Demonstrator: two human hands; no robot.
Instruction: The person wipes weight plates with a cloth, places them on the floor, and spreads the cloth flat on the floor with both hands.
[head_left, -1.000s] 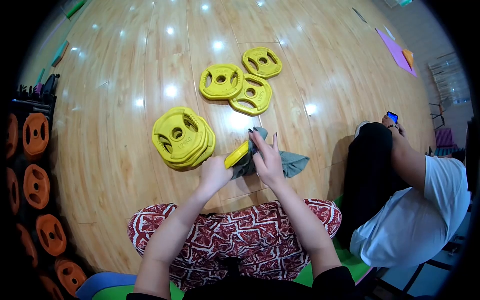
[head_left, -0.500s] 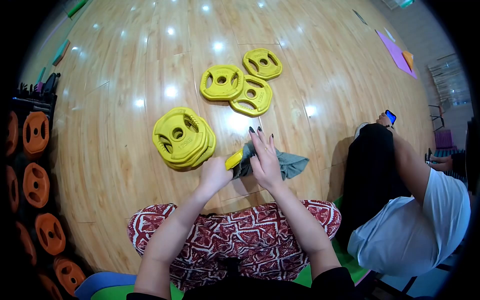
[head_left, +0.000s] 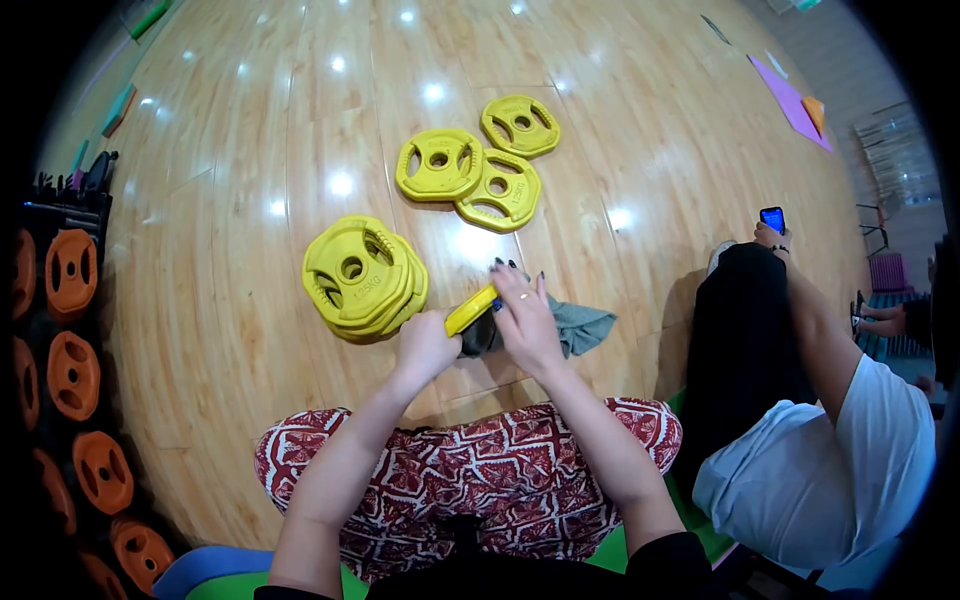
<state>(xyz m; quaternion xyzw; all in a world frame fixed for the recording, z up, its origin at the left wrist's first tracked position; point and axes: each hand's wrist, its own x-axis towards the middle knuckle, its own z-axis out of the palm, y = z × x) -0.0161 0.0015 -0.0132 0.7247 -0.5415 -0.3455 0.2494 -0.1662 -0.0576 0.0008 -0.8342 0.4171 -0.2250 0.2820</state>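
Toward the floor's near edge, left hand grips a tilted yellow plate near stacked plates; right hand, fingers slightly spread, partly hides it and the grey cloth

Right of the yellow plate stack, the right hand is hiding part of the gray cloth and the held plate's far end. Left of the stack, the picture's dark border is cutting off the outermost orange plates.
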